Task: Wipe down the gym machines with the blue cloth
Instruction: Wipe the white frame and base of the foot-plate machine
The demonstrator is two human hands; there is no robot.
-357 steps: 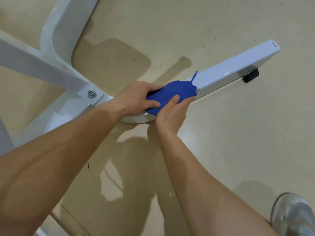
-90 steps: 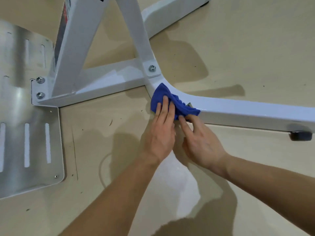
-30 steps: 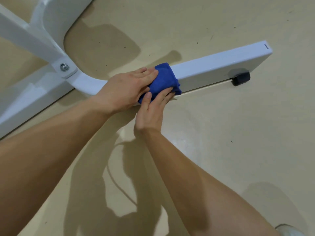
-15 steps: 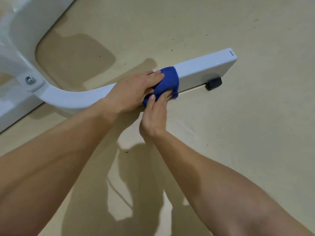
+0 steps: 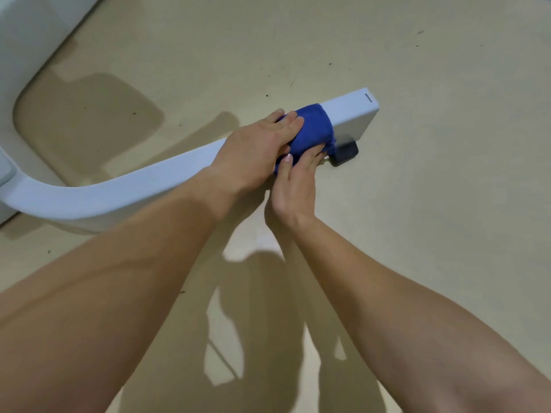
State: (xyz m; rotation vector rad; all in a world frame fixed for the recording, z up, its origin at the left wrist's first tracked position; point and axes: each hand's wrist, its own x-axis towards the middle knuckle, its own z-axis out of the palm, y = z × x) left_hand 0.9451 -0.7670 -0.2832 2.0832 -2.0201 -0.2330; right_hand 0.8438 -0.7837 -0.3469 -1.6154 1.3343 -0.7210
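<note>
A white metal base leg (image 5: 143, 183) of a gym machine curves along the beige floor and ends at the upper right. The blue cloth (image 5: 313, 129) is draped over the leg close to that end. My left hand (image 5: 259, 150) lies on top of the cloth with straight fingers, pressing it onto the leg. My right hand (image 5: 295, 180) presses the cloth's near side against the side of the leg, fingers straight. Part of the cloth is hidden under both hands.
A black rubber foot (image 5: 346, 155) sits under the leg just right of the cloth. More of the white frame (image 5: 32, 34) fills the upper left corner. The beige floor (image 5: 432, 204) stretches to the right and behind.
Both hands have slid the cloth along the leg toward its free end, now just above the black foot. The view shifted right with them.
</note>
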